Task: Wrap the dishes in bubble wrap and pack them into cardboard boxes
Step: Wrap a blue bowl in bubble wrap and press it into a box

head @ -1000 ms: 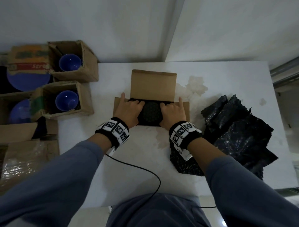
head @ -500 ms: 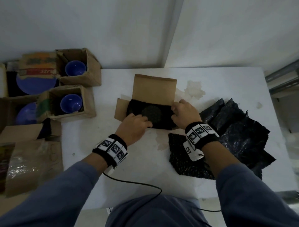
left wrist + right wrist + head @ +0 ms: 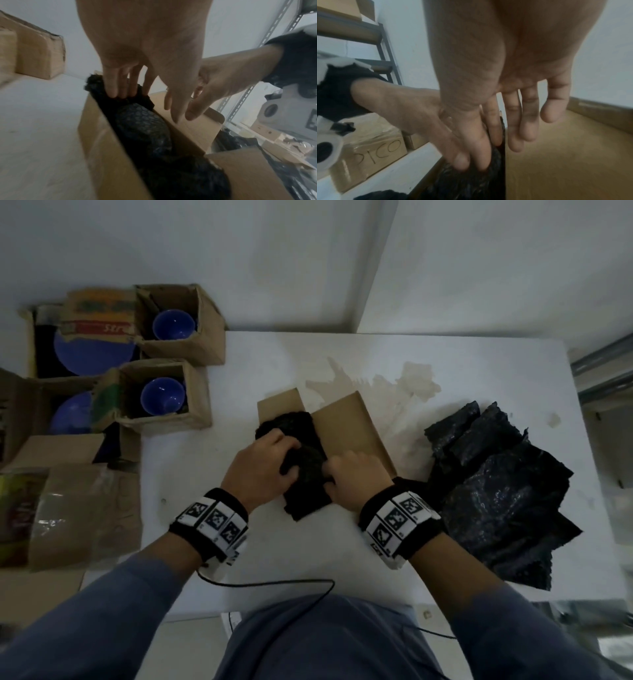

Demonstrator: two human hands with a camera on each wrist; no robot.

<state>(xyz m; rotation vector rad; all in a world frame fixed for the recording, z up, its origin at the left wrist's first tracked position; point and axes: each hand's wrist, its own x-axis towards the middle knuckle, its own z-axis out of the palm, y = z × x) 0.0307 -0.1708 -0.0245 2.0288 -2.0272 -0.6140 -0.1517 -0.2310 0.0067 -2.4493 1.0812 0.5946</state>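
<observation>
Bundle: a dish wrapped in black bubble wrap (image 3: 301, 460) lies in the open cardboard box (image 3: 352, 433) at the centre of the head view, its near end hanging over the box edge onto the white table (image 3: 212, 474).
Box: brown, turned at an angle, one flap (image 3: 279, 405) standing at the far left, the wide flap lying open to the right.
Left hand: the left hand (image 3: 262, 465) lies on top of the bundle; in the left wrist view its straight fingers (image 3: 118, 86) press down on the far end of the wrap, so the bundle lies under the fingertips and is not clasped.
Right hand: the right hand (image 3: 356, 474) is just right of the bundle; in the right wrist view its fingers (image 3: 513, 128) are stretched out and relaxed, grasping nothing, thumb and first finger against the wrap, the rest over the flap.
Spare wrap: a pile of black bubble-wrap sheets (image 3: 496, 494) lies at the right of the frame, near the box.
Other boxes: at the upper left, two small boxes each hold a blue cup (image 3: 173, 325) (image 3: 162, 396); beside them is a blue plate (image 3: 92, 356).
</observation>
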